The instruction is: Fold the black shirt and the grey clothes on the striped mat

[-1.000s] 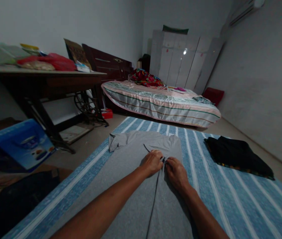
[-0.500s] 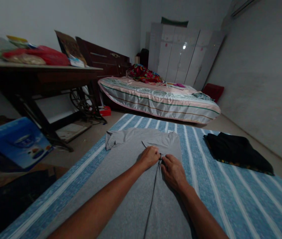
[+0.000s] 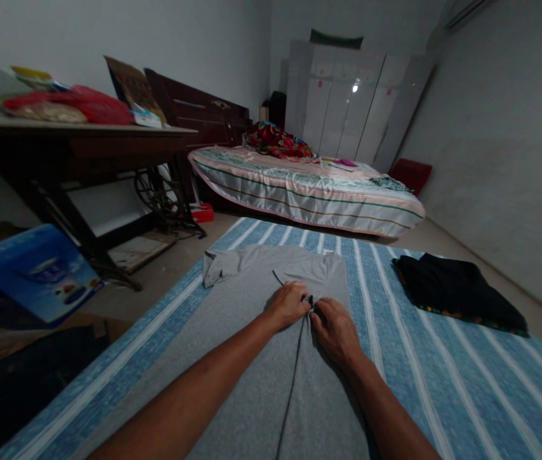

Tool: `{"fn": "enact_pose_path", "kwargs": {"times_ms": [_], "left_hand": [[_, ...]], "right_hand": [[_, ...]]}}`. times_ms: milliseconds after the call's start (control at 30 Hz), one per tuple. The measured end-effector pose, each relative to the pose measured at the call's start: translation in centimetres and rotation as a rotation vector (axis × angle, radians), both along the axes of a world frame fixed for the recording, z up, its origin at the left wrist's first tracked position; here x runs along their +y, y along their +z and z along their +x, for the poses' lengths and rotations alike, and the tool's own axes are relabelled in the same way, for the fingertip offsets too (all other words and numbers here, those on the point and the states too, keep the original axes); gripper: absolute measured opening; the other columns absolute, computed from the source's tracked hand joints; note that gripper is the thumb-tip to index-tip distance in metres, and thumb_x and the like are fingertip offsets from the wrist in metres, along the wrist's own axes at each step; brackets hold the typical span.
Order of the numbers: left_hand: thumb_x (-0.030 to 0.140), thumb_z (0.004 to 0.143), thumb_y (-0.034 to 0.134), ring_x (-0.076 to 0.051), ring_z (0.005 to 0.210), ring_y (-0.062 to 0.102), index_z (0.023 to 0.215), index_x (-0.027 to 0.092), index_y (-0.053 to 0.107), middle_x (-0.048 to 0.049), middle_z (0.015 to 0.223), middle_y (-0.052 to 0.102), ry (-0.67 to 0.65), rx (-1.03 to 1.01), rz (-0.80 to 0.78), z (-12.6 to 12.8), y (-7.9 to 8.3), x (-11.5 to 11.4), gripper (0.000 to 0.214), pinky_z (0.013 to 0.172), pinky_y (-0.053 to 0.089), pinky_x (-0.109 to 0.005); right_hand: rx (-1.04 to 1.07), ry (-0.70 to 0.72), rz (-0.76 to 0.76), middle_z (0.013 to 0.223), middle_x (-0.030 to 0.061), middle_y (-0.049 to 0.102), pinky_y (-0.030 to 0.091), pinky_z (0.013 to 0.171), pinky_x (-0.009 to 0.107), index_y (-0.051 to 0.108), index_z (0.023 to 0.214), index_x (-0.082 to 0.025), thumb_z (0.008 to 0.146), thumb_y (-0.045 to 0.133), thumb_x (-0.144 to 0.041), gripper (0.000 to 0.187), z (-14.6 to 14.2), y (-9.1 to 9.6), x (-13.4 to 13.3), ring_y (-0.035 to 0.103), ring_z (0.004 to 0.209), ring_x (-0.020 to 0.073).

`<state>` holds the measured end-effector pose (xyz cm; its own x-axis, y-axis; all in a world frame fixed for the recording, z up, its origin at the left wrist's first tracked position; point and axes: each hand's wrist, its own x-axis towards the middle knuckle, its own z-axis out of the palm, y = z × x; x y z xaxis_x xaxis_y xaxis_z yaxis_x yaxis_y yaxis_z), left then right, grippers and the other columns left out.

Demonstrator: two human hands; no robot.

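Observation:
A grey shirt (image 3: 246, 306) lies spread flat on a blue and white striped mat (image 3: 443, 383), its collar end pointing away from me. A dark seam line runs down its middle toward me. My left hand (image 3: 288, 304) and my right hand (image 3: 332, 327) meet over that line near the chest, both with fingers pinched together on the shirt's front opening. The small thing between the fingertips is too dark to make out.
A folded black garment (image 3: 457, 292) lies on the mat to the right. A bed (image 3: 309, 188) with a striped cover stands beyond the mat, white wardrobes (image 3: 347, 105) behind it. At left are a sewing table (image 3: 74, 147) piled with bags and a blue box (image 3: 36, 271).
Both hands stay pinched together at the same spot on the shirt's front. The view has shifted slightly; the hands have barely moved.

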<state>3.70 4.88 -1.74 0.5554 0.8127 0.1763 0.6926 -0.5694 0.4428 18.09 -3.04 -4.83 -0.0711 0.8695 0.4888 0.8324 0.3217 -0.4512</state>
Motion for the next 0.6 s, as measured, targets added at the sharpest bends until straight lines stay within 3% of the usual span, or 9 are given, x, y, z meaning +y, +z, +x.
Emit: {"fn": "enact_pose_path", "kwargs": {"times_ms": [600], "left_hand": [[0.021,0.078,0.051,-0.018,0.098,0.062,0.079,0.019,0.07,-0.0041,0.095,0.07,0.0,-0.069,-0.047,0.05,0.54,-0.1,0.019,0.091,0.043,-0.023]], "right_hand": [[-0.11,0.02,-0.036,0.105,0.0101,0.058,0.043,0.086,0.033,0.068,0.101,-0.021,0.086,0.05,-0.03,0.025,-0.14,0.62,-0.28,0.055,0.097,0.0221]]}}
